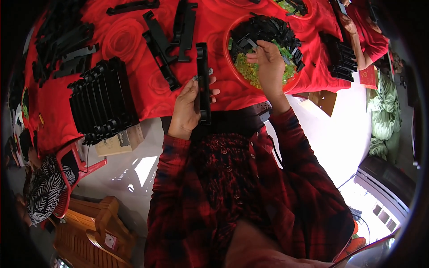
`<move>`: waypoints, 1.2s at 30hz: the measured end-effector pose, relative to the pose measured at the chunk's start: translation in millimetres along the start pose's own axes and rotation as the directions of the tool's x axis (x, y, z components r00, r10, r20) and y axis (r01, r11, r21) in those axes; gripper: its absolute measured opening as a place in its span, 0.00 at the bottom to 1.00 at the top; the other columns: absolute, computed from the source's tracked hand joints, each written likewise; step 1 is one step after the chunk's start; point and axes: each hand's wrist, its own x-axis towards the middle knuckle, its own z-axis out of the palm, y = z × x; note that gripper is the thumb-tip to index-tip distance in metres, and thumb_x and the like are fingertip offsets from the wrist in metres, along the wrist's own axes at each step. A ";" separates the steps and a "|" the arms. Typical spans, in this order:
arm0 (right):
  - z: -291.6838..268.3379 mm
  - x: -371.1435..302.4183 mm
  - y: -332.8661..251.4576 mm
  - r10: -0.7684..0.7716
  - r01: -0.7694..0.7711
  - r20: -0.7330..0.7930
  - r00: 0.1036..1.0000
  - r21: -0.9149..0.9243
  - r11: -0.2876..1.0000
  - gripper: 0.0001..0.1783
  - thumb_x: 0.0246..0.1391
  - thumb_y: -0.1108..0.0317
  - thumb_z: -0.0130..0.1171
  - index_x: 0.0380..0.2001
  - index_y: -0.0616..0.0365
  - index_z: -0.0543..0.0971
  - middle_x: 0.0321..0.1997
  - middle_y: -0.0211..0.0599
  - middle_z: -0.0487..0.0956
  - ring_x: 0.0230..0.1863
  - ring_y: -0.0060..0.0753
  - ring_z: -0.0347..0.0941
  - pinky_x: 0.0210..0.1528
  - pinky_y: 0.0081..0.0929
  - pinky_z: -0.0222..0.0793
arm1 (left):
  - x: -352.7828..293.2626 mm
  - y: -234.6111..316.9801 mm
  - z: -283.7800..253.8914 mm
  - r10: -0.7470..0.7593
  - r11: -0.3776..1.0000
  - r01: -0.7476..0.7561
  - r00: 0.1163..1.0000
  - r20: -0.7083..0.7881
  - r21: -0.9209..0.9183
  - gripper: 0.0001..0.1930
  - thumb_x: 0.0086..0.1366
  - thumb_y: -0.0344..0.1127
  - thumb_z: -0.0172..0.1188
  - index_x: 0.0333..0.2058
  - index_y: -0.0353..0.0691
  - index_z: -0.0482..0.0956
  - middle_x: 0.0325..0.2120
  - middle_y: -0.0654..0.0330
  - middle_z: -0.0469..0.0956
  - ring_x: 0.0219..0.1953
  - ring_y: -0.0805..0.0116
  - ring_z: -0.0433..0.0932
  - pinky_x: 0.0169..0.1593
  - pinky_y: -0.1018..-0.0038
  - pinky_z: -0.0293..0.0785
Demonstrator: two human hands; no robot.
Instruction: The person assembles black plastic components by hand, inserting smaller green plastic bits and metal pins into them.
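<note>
A long black plastic bar is gripped upright in the left hand at the table's near edge. A small part is pinched by the right hand over the red bowl of black and green pieces. A stack of black frames lies to the left on the red tablecloth.

A single view is given, taken from a fisheye camera worn on the head and aimed steeply down. The red-covered table is seen across the upper frame, close by; the wearer's own chest and sleeves are caught below. Straight edges are bent toward the dark rim.
</note>
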 end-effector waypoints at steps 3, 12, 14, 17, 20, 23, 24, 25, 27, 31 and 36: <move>-4.1 -1.9 -8.5 0.026 -0.028 0.032 0.999 0.058 0.998 0.08 0.65 0.77 0.51 0.44 0.69 0.75 0.38 0.42 0.79 0.32 0.27 0.80 0.34 0.22 0.78 | -0.6 0.2 1.3 0.005 1.000 -0.005 1.000 0.004 -0.006 0.20 0.77 0.40 0.43 0.60 0.32 0.67 0.55 0.45 0.75 0.46 0.54 0.81 0.43 0.67 0.79; -5.3 -10.9 -23.8 0.369 -0.608 0.488 0.791 0.562 0.560 0.08 0.66 0.72 0.53 0.44 0.65 0.76 0.43 0.46 0.80 0.44 0.40 0.80 0.49 0.30 0.78 | -3.5 2.4 3.4 -0.006 1.000 0.006 1.000 -0.028 0.009 0.21 0.78 0.40 0.42 0.60 0.32 0.66 0.54 0.46 0.75 0.46 0.55 0.81 0.43 0.68 0.79; -6.6 -11.8 -24.6 0.307 -0.629 0.567 0.765 0.553 0.546 0.08 0.66 0.72 0.53 0.44 0.66 0.76 0.46 0.49 0.80 0.45 0.40 0.80 0.51 0.30 0.78 | -3.2 3.1 5.1 -0.007 1.000 0.007 1.000 -0.031 0.015 0.21 0.78 0.40 0.41 0.60 0.32 0.66 0.54 0.46 0.75 0.47 0.55 0.81 0.44 0.68 0.79; -6.1 -12.5 -29.3 0.257 -0.634 0.615 0.746 0.536 0.557 0.10 0.66 0.73 0.53 0.46 0.67 0.76 0.45 0.48 0.79 0.46 0.40 0.81 0.50 0.30 0.79 | -2.7 3.8 6.3 -0.004 0.999 0.005 1.000 -0.020 0.044 0.21 0.78 0.40 0.41 0.61 0.33 0.66 0.54 0.47 0.76 0.46 0.56 0.80 0.44 0.69 0.79; 0.0 -17.8 -50.5 0.345 -0.624 0.571 0.745 0.411 0.665 0.11 0.66 0.74 0.53 0.48 0.68 0.76 0.44 0.46 0.80 0.45 0.38 0.81 0.48 0.28 0.79 | -2.9 4.2 7.5 -0.009 0.999 0.010 1.000 -0.021 0.044 0.20 0.78 0.40 0.40 0.61 0.34 0.66 0.53 0.48 0.76 0.47 0.57 0.80 0.45 0.69 0.78; 4.7 -23.1 -59.3 0.388 -0.625 0.558 0.734 0.329 0.708 0.11 0.66 0.75 0.52 0.48 0.69 0.77 0.42 0.44 0.81 0.43 0.35 0.81 0.47 0.28 0.80 | -2.9 4.8 8.4 -0.009 0.998 0.011 1.000 -0.025 0.055 0.20 0.78 0.40 0.40 0.61 0.34 0.67 0.53 0.48 0.76 0.47 0.58 0.80 0.45 0.69 0.78; 4.6 -25.0 -58.9 0.389 -0.627 0.560 0.732 0.328 0.707 0.11 0.66 0.75 0.52 0.48 0.69 0.77 0.42 0.44 0.81 0.43 0.35 0.81 0.47 0.28 0.80 | -2.9 5.0 8.4 -0.014 0.998 0.016 0.999 -0.033 0.061 0.20 0.78 0.40 0.40 0.61 0.34 0.67 0.53 0.48 0.76 0.47 0.58 0.80 0.45 0.69 0.78; 4.8 -27.3 -58.2 0.366 -0.602 0.566 0.739 0.309 0.737 0.11 0.65 0.75 0.53 0.48 0.68 0.77 0.42 0.42 0.81 0.43 0.34 0.81 0.47 0.27 0.80 | -3.8 5.7 8.7 -0.017 0.998 0.020 0.999 -0.040 0.067 0.20 0.78 0.40 0.40 0.61 0.34 0.67 0.53 0.48 0.76 0.47 0.58 0.80 0.45 0.69 0.78; 5.9 -31.1 -59.4 0.343 -0.578 0.576 0.742 0.289 0.763 0.11 0.65 0.75 0.53 0.47 0.67 0.77 0.42 0.41 0.81 0.42 0.32 0.81 0.46 0.26 0.79 | -6.1 7.2 12.6 -0.013 0.997 0.017 0.998 -0.056 0.071 0.21 0.78 0.41 0.40 0.60 0.34 0.67 0.53 0.49 0.76 0.45 0.59 0.80 0.44 0.70 0.78; 9.7 -39.3 -59.5 0.254 -0.378 0.546 0.798 0.124 0.918 0.10 0.64 0.73 0.54 0.46 0.64 0.78 0.40 0.36 0.80 0.39 0.27 0.81 0.42 0.22 0.77 | -4.8 4.5 7.4 -0.033 0.999 0.033 0.998 -0.044 -0.007 0.22 0.78 0.45 0.42 0.60 0.35 0.68 0.50 0.51 0.77 0.38 0.64 0.79 0.40 0.72 0.76; 18.2 -49.8 -54.2 0.225 -0.271 0.474 0.851 0.030 0.962 0.11 0.63 0.75 0.57 0.48 0.64 0.76 0.38 0.35 0.80 0.36 0.24 0.80 0.39 0.21 0.76 | -12.3 3.4 18.1 0.040 0.999 -0.037 0.996 -0.077 0.040 0.18 0.72 0.38 0.55 0.56 0.35 0.70 0.42 0.58 0.78 0.35 0.70 0.78 0.37 0.74 0.73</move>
